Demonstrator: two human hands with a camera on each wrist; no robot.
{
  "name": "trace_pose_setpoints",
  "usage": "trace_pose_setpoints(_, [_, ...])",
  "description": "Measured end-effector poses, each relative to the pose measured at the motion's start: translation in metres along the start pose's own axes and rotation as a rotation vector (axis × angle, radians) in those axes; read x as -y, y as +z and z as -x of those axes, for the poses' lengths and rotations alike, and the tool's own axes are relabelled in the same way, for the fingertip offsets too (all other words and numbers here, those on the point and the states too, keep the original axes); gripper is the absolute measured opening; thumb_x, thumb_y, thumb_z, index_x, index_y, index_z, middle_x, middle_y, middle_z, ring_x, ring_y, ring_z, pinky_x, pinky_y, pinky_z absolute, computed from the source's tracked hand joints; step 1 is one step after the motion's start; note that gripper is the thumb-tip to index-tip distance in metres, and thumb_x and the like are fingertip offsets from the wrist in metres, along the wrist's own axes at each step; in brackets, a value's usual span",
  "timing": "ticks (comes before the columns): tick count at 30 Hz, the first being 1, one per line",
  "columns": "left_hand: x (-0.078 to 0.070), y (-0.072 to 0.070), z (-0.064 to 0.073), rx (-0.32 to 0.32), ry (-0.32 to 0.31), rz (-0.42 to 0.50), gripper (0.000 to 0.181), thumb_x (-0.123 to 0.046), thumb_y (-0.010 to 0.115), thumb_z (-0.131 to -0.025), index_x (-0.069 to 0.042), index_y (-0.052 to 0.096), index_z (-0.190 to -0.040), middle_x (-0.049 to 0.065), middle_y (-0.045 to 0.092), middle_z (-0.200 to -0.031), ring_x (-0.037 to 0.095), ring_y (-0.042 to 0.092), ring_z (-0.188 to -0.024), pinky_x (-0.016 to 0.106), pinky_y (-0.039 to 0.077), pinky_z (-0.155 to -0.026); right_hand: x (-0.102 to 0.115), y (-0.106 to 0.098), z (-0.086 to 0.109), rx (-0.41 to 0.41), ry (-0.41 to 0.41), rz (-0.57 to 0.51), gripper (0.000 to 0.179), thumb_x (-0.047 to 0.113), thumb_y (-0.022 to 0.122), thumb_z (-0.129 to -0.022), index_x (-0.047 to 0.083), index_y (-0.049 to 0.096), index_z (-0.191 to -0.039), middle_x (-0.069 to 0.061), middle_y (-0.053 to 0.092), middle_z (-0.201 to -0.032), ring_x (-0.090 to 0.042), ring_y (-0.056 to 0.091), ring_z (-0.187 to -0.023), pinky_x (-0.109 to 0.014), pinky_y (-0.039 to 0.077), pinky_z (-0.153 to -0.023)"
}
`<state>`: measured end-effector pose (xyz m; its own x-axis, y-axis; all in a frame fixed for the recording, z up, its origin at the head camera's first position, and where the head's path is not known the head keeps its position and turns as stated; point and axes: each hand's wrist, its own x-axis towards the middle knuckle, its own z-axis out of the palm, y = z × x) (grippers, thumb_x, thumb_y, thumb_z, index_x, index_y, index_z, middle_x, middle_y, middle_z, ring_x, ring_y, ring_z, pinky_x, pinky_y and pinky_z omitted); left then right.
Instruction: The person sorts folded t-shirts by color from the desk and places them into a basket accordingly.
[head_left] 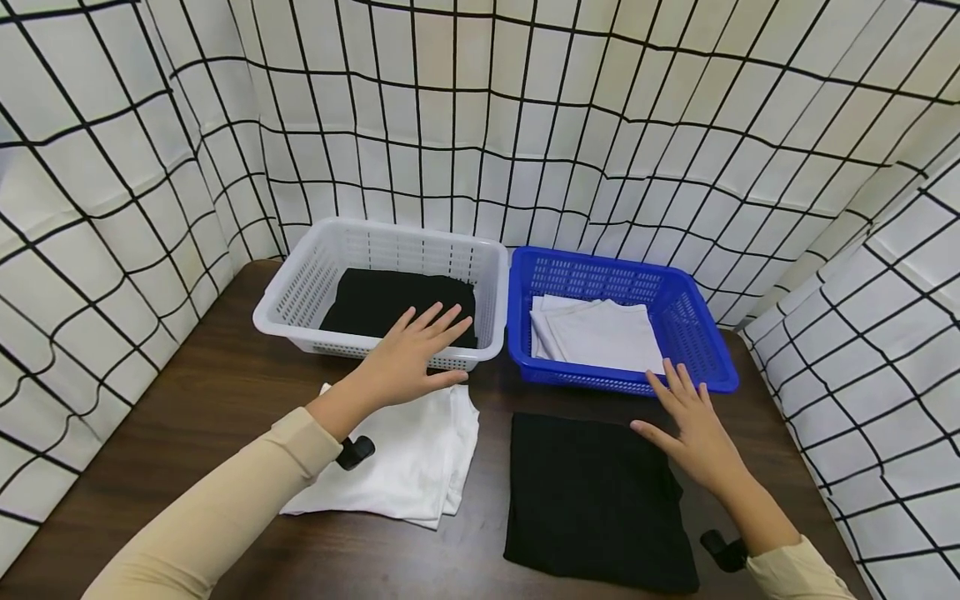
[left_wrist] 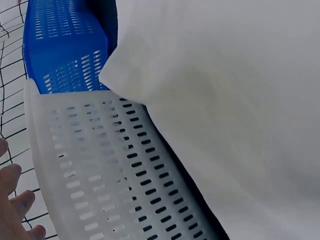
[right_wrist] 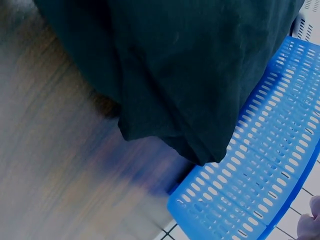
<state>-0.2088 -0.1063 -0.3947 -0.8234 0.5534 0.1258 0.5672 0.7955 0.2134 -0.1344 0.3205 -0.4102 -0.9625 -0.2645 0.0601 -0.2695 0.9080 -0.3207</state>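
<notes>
My left hand (head_left: 405, 362), fingers spread, is over the front rim of a white perforated basket (head_left: 300, 333), holding nothing. Folded black cloth (head_left: 390, 296) lies in that basket. Below the hand, a folded white cloth (head_left: 405, 467) is on the table; it fills much of the left wrist view. My right hand (head_left: 693, 425), also spread, appears just in front of a blue perforated basket (head_left: 708, 358) and holds nothing. Folded white cloth (head_left: 600, 333) lies in the blue basket. A folded black garment (head_left: 592, 500) rests on the table left of the right hand.
The baskets stand side by side at the back of a dark wooden table (head_left: 187, 417). White curtains (head_left: 450, 108) with a black grid pattern surround the table at the back and both sides. Black wrist straps (head_left: 356, 452) show at both wrists.
</notes>
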Motion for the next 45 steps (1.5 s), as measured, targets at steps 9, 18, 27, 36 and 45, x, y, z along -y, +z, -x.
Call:
trace_pose_setpoints(9, [-0.008,0.005,-0.001,-0.013,0.024,-0.006,0.078,-0.059,0.053,-0.096,-0.023,0.025,-0.159,0.002,0.020,-0.167,0.029,0.015,-0.155,0.057,0.007,-0.126,0.005,0.002,0.004,0.055,0.013,0.004,0.085,0.054,0.059,-0.094,0.013,0.023,-0.159,-0.020,0.008,-0.167,-0.040,-0.004,-0.154,-0.067,-0.001,-0.121])
trace_pose_setpoints(18, [-0.016,0.009,0.000,0.013,0.042,-0.001,0.079,-0.061,0.052,-0.095,-0.022,0.026,-0.159,0.003,0.022,-0.166,0.029,0.016,-0.155,0.056,0.010,-0.126,0.008,0.008,0.009,0.057,-0.040,-0.022,0.085,0.050,0.063,-0.093,0.011,0.026,-0.158,-0.020,0.009,-0.167,-0.040,-0.001,-0.155,-0.065,0.001,-0.122])
trace_pose_setpoints(27, [-0.021,0.011,0.001,0.027,0.063,0.019,0.080,-0.062,0.054,-0.094,-0.023,0.027,-0.158,0.004,0.024,-0.165,0.029,0.016,-0.155,0.054,0.012,-0.126,0.011,0.013,0.013,0.077,-0.049,-0.061,0.082,0.049,0.063,-0.093,0.012,0.029,-0.157,-0.018,0.011,-0.167,-0.042,0.003,-0.154,-0.060,-0.003,-0.124])
trace_pose_setpoints(36, [-0.024,0.013,0.003,0.029,0.105,0.034,0.079,-0.059,0.055,-0.094,-0.019,0.029,-0.157,0.007,0.026,-0.165,0.029,0.019,-0.154,0.052,0.015,-0.126,0.011,0.018,0.017,0.091,-0.013,-0.081,0.082,0.051,0.063,-0.093,0.016,0.027,-0.158,-0.018,0.010,-0.167,-0.043,0.004,-0.154,-0.061,-0.002,-0.124])
trace_pose_setpoints(45, [-0.027,0.017,0.005,0.014,0.156,0.083,0.075,-0.053,0.060,-0.094,-0.017,0.035,-0.155,0.008,0.031,-0.163,0.027,0.026,-0.152,0.050,0.019,-0.125,0.012,0.020,0.020,0.078,-0.025,-0.100,0.083,0.050,0.066,-0.091,0.016,0.028,-0.158,-0.018,0.011,-0.167,-0.045,0.007,-0.153,-0.061,-0.001,-0.124])
